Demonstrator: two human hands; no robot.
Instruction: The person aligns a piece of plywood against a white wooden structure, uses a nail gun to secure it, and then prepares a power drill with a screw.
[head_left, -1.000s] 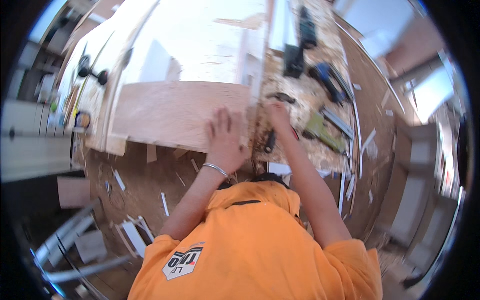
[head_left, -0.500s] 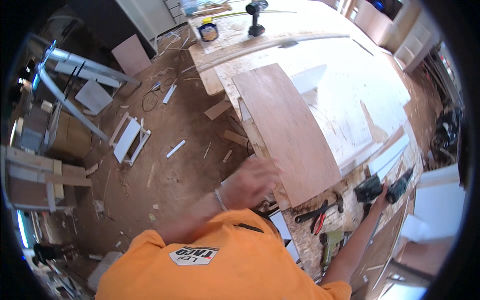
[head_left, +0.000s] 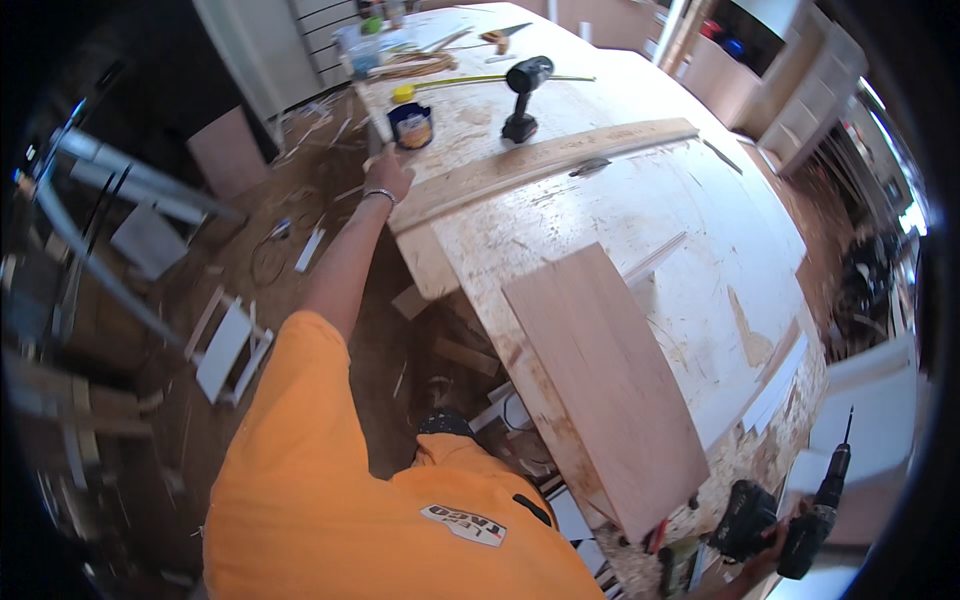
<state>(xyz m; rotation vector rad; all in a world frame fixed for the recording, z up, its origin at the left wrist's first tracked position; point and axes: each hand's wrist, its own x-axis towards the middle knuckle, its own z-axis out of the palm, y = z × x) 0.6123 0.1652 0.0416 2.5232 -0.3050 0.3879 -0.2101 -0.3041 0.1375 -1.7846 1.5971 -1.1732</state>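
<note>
My left hand (head_left: 390,174) is stretched out to the table's far left edge, fingers apart and holding nothing, just short of a dark blue jar (head_left: 411,127) with a yellow lid. At the lower right my right hand (head_left: 768,552), partly hidden, is closed round the handle of a black cordless drill (head_left: 822,515), whose long bit points away from me. Between my arms a brown plywood panel (head_left: 610,385) lies on the white worktable (head_left: 490,235), along its near left edge. A second cordless drill (head_left: 522,100) stands upright to the right of the jar.
A long wooden strip (head_left: 540,160) crosses the table beyond the panel. Behind it lie a yellow measuring tape (head_left: 560,78) and a coil of cord (head_left: 415,65). Offcuts and a small white frame (head_left: 228,350) litter the floor at left, near a metal stepladder (head_left: 100,240).
My left hand has swung from beside the panel forward to the table edge near the jar. The drill in my right hand has come off the tabletop area, its bit now raised. The view has shifted.
</note>
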